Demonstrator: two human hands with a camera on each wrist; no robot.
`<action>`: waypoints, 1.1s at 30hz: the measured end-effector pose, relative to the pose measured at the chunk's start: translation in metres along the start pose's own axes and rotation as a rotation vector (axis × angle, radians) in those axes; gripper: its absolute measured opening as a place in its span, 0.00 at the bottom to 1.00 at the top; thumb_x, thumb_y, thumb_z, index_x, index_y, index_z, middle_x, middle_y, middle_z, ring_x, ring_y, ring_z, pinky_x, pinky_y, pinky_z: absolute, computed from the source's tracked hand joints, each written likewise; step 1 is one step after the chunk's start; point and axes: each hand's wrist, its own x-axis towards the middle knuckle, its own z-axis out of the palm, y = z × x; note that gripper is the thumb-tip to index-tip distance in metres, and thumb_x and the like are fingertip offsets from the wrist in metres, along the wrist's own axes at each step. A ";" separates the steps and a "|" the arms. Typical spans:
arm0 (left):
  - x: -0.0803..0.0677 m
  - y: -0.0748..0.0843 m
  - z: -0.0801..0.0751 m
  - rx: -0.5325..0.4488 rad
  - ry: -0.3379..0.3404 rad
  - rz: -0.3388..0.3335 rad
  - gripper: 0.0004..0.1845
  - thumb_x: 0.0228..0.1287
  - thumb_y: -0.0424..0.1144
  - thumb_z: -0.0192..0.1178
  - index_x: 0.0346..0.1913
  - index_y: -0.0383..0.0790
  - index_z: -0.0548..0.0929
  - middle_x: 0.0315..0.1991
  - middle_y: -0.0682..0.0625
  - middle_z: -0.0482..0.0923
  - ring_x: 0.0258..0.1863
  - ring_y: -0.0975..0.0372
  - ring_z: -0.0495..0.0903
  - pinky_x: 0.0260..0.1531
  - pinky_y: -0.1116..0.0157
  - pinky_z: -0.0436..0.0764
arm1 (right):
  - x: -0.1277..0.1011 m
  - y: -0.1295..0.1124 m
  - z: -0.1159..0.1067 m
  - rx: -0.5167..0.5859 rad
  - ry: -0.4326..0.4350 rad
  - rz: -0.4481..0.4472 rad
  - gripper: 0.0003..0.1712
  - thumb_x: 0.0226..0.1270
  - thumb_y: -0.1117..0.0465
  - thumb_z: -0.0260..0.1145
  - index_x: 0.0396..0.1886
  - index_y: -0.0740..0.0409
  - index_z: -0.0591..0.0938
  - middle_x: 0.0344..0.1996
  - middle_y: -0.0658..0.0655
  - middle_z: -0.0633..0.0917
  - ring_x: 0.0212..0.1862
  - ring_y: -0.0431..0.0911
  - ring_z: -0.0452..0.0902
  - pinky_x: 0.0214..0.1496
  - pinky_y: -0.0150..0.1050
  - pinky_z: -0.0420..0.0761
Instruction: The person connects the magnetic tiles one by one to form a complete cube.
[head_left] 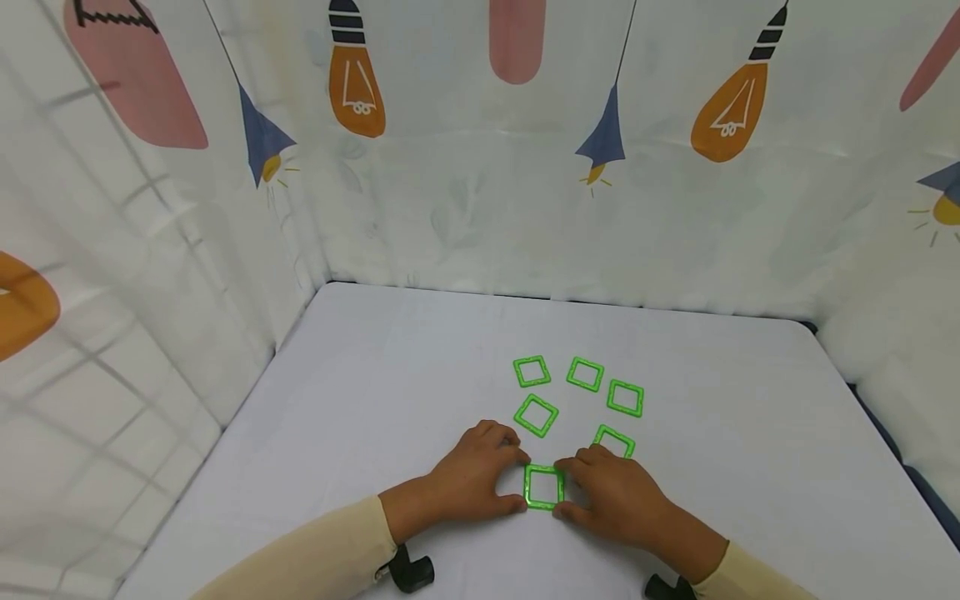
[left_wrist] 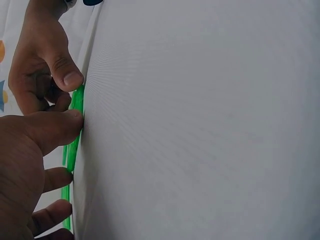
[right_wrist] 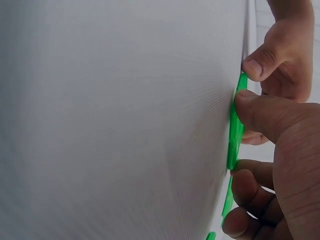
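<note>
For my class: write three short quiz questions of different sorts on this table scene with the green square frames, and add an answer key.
1. How many green square frames lie on the white table?
2. True or false: the left hand and the right hand both touch the nearest frame.
3. The farthest row holds how many frames: A) one, B) two, C) three?

Key:
1. Six.
2. True: fingers and thumbs of both hands pinch its sides, with the frame flat on the table.
3. C: the far-left frame, the far-middle frame and the far-right frame.
</note>
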 end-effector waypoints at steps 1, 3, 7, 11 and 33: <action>0.000 0.000 0.000 0.000 0.000 0.000 0.28 0.58 0.59 0.73 0.59 0.52 0.85 0.58 0.54 0.73 0.62 0.59 0.68 0.66 0.57 0.67 | 0.000 0.000 0.000 -0.001 0.000 0.000 0.32 0.58 0.35 0.75 0.55 0.50 0.86 0.39 0.43 0.82 0.45 0.39 0.76 0.38 0.38 0.80; 0.000 0.000 0.000 -0.002 0.000 -0.002 0.28 0.58 0.59 0.74 0.58 0.52 0.85 0.58 0.54 0.73 0.62 0.60 0.68 0.66 0.57 0.67 | 0.000 0.000 0.001 -0.006 0.001 0.000 0.32 0.58 0.35 0.75 0.55 0.50 0.85 0.40 0.43 0.82 0.45 0.39 0.76 0.38 0.38 0.80; 0.001 -0.001 0.001 -0.007 -0.003 -0.006 0.28 0.57 0.59 0.74 0.58 0.53 0.85 0.58 0.55 0.73 0.62 0.60 0.68 0.66 0.57 0.68 | 0.000 0.000 0.001 -0.005 0.007 0.000 0.33 0.59 0.34 0.74 0.55 0.50 0.85 0.40 0.43 0.82 0.46 0.40 0.76 0.39 0.38 0.80; 0.001 -0.001 0.002 -0.015 -0.004 -0.008 0.28 0.57 0.59 0.74 0.58 0.53 0.85 0.58 0.55 0.73 0.62 0.60 0.68 0.66 0.57 0.68 | -0.003 0.003 0.000 0.007 0.010 0.017 0.32 0.58 0.35 0.75 0.55 0.49 0.85 0.38 0.40 0.80 0.45 0.39 0.76 0.37 0.38 0.79; 0.000 0.001 -0.002 -0.040 -0.016 -0.018 0.27 0.58 0.58 0.74 0.58 0.52 0.85 0.58 0.55 0.72 0.63 0.60 0.67 0.67 0.57 0.66 | -0.021 0.032 -0.016 0.022 0.138 0.149 0.32 0.55 0.41 0.80 0.57 0.48 0.85 0.52 0.47 0.82 0.57 0.45 0.77 0.48 0.43 0.83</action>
